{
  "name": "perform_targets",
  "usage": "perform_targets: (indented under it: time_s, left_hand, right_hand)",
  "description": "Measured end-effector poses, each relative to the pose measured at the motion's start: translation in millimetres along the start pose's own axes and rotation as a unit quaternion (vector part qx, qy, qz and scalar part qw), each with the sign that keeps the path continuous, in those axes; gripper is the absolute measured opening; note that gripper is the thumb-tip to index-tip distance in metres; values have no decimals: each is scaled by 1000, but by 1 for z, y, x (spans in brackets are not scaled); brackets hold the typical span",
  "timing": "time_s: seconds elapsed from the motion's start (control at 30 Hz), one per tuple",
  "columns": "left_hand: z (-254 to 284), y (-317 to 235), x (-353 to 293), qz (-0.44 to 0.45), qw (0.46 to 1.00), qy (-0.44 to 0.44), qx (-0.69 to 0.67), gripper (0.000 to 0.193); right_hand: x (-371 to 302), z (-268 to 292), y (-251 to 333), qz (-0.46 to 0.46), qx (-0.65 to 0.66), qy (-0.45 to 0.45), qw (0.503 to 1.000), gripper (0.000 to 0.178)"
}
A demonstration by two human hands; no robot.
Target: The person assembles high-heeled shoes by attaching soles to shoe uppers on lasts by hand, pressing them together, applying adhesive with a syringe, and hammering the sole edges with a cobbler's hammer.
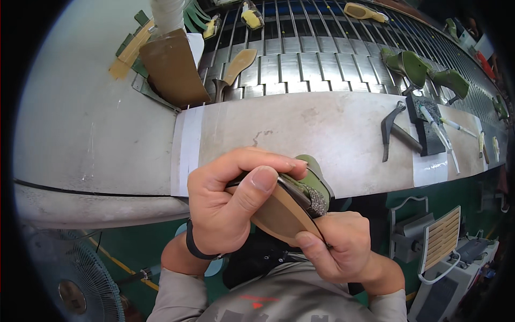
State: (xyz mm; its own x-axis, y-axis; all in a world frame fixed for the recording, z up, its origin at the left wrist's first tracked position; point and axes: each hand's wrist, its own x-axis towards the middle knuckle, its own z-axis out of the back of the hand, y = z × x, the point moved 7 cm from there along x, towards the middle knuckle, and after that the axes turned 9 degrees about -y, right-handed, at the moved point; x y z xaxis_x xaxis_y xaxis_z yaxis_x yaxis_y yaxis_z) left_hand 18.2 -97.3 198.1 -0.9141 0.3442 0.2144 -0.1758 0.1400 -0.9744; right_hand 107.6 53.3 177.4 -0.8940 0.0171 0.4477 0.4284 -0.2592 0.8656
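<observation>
Brown board [174,70] first, standing at the tabletop's [279,121] back left corner, and now to the left hand [220,198], black band [194,244] at the wrist, clamped firmly over one end of a shoe [279,212]. Look at the line of it! Long axis slanting, from upper left by the left thumb to lower right by the other hand, underside tipped up toward the camera; which end is the toe, I cannot tell. It's held up across the middle of the tabletop's front edge. Smooth tan sole, dark along its rim, a glittering grey strap [317,199] at the side and an olive-green form [317,174] showing beyond. Left grip: thumb and fingers wrapped around the upper end. Right hand [343,247]: gripping the lower end, thumb pressed on the sole, the shoe stretched between the two grips, strap just above the right knuckles. Further right, a hammer [406,138] lies near the tabletop's back edge, beside a black block [427,138] with white-handled tools [437,130] resting across it, and green shoe forms [413,67] sit past that edge.
</observation>
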Motion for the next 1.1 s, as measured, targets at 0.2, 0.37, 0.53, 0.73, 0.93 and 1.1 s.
perform_targets:
  time_s: [0.2,0.37,0.53,0.73,0.93,1.1]
  left_hand:
    - [0,-17,4,-52,992,-28,112,21]
    - [4,-16,9,-58,983,-40,168,18]
    - [32,10,32,9,988,-143,50,14]
    - [45,18,45,18,990,-132,39,17]
    - [43,20,52,9,990,-138,-1,17]
    - [42,21,55,11,990,-143,-3,18]
  right_hand:
    - [7,-3,5,-20,-4,6,1000,17]
    - [11,-4,0,-49,25,-9,998,17]
    - [-5,-5,-26,-108,26,-44,993,16]
    - [3,-7,-8,-16,-31,-60,998,16]
    - [8,-7,-33,-80,4,-76,994,18]
    - [12,-3,-37,-70,-5,-83,994,19]
